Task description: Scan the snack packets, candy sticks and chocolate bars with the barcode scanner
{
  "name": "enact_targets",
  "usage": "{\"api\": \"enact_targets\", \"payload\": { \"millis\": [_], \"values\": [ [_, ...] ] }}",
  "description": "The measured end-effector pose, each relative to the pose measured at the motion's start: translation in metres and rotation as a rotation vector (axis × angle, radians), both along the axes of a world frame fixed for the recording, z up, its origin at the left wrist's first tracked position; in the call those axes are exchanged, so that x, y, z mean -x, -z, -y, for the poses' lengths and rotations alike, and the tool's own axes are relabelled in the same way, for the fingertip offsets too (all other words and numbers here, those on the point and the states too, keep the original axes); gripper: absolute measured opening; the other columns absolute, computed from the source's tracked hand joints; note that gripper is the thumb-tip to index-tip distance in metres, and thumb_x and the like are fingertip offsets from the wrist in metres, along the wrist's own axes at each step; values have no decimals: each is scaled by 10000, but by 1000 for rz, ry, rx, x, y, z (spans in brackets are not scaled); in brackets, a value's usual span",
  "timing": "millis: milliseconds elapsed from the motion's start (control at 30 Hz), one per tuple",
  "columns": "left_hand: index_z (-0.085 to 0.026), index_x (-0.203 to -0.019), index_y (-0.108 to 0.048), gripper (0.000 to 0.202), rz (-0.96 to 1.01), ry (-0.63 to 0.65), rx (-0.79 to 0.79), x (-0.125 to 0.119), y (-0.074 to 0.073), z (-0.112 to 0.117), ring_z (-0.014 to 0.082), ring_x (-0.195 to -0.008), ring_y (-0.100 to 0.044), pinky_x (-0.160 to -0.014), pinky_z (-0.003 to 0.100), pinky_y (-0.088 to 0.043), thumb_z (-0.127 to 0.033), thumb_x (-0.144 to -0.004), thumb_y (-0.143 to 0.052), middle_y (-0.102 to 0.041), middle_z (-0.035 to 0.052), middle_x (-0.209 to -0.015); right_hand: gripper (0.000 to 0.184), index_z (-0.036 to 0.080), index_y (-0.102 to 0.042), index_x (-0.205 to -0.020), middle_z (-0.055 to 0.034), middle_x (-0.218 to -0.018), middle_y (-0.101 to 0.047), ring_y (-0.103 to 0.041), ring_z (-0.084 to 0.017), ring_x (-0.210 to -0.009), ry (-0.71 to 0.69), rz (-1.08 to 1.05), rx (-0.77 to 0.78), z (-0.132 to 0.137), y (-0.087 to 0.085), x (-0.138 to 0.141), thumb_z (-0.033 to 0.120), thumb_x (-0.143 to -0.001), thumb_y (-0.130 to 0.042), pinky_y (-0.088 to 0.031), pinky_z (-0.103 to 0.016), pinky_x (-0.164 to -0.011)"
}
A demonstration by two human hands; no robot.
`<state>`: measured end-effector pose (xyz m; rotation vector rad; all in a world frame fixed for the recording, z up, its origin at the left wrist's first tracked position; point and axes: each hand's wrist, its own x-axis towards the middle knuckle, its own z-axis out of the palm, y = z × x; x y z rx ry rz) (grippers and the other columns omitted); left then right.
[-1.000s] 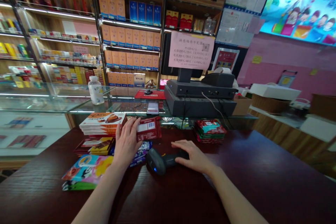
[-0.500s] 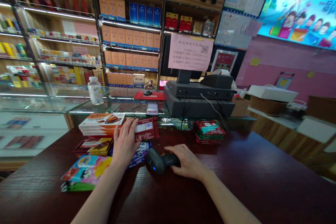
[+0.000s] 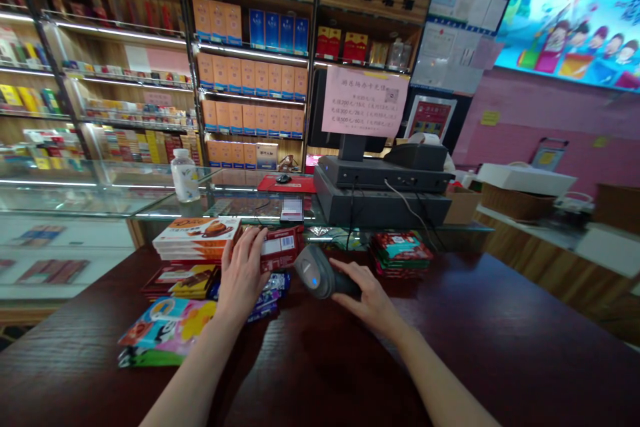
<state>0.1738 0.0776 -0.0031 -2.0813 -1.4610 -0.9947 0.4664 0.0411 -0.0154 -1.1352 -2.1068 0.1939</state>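
Observation:
My left hand (image 3: pixel 243 275) is closed on the left end of a dark red packet (image 3: pixel 278 251), whose white label with a barcode faces up. In my right hand (image 3: pixel 367 293) is a black barcode scanner (image 3: pixel 320 273), its head with a blue light pointing left, just beside the packet. Purple-blue snack packets (image 3: pixel 267 300) lie partly under my left hand. To its left are a stack of white and orange boxes (image 3: pixel 197 233), dark red and yellow chocolate packets (image 3: pixel 187 279) and a colourful bag (image 3: pixel 167 330), which my left forearm partly covers.
A pile of red and green packets (image 3: pixel 401 252) lies to the right on the dark wooden table (image 3: pixel 475 333). Behind it stands a grey cash register (image 3: pixel 380 190) with cables hanging down. A white bottle (image 3: pixel 185 177) stands on the glass counter (image 3: pixel 155 203).
My right hand has raised the scanner and moved it slightly right, turning its head up towards the packet. The packet's right end now looks tilted up a little in my left hand.

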Motion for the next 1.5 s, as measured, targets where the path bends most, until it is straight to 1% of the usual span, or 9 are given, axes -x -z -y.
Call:
{"api": "enact_targets", "payload": {
  "millis": [200, 333, 433, 567, 800, 967, 1167, 1367, 1500],
  "values": [
    [-198, -1512, -307, 791, 1, 18, -25, -2, 1, -1, 286, -1443, -369, -1224, 494, -190, -145, -796, -639, -468, 135, -1492, 574, 297, -481, -1440, -62, -1206, -630, -558, -246, -1061, 0, -31, 90, 1, -4, -1, 359, -900, -668, -440, -372, -936],
    [-190, -1513, -303, 809, 2, 30, -24, -3, 1, 0, 287, -1448, -364, -1224, 491, -199, -117, -782, -638, -469, 139, -1493, 519, 310, -520, -1399, -48, -1172, -635, -561, -243, -1040, -14, -15, 115, 5, -7, 2, 351, -902, -663, -434, -369, -928],
    [-191, -1512, -304, 812, 3, 32, -30, -4, 1, 1, 290, -1448, -366, -1221, 495, -207, -112, -776, -638, -476, 138, -1490, 513, 309, -523, -1394, -49, -1176, -635, -563, -245, -1041, -17, -13, 128, 7, -9, 4, 347, -901, -661, -435, -368, -928],
    [-195, -1515, -295, 823, 5, 31, -31, -4, 0, 1, 293, -1449, -363, -1219, 502, -213, -109, -771, -638, -469, 138, -1497, 529, 307, -497, -1417, -56, -1200, -627, -562, -245, -1059, -20, -19, 133, 6, -9, 4, 350, -912, -648, -432, -370, -939],
    [-199, -1516, -287, 835, 2, 35, -29, -4, 2, 0, 296, -1447, -366, -1214, 510, -225, -101, -764, -636, -468, 137, -1499, 472, 306, -540, -1360, -43, -1187, -641, -574, -237, -1044, -5, 10, 123, 7, -11, 5, 357, -905, -654, -440, -353, -927],
    [-200, -1518, -287, 823, 1, 33, -25, -4, 3, -1, 294, -1457, -350, -1218, 505, -213, -102, -775, -627, -457, 137, -1506, 481, 308, -536, -1361, -37, -1186, -640, -570, -232, -1048, -5, 15, 129, 7, -10, 4, 353, -900, -668, -439, -350, -933],
    [-198, -1516, -284, 821, 3, 39, -31, -4, 2, -1, 292, -1453, -356, -1212, 508, -226, -89, -771, -614, -462, 144, -1498, 468, 303, -548, -1347, -51, -1212, -630, -563, -248, -1064, 2, 19, 125, 7, -8, 3, 347, -896, -666, -439, -370, -939],
    [-198, -1508, -298, 823, 5, 37, -33, -4, 3, -1, 295, -1439, -378, -1209, 503, -233, -96, -761, -628, -473, 147, -1486, 459, 298, -554, -1337, -42, -1170, -643, -564, -237, -1038, 3, 11, 132, 9, -11, 4, 363, -897, -665, -444, -360, -926],
    [-195, -1508, -296, 823, 9, 24, -22, -5, 1, 0, 289, -1442, -374, -1212, 502, -229, -94, -763, -631, -473, 145, -1482, 490, 293, -546, -1364, -50, -1181, -648, -562, -240, -1058, -13, 24, 150, 8, -10, 3, 376, -896, -665, -438, -365, -946]
  ]
}}
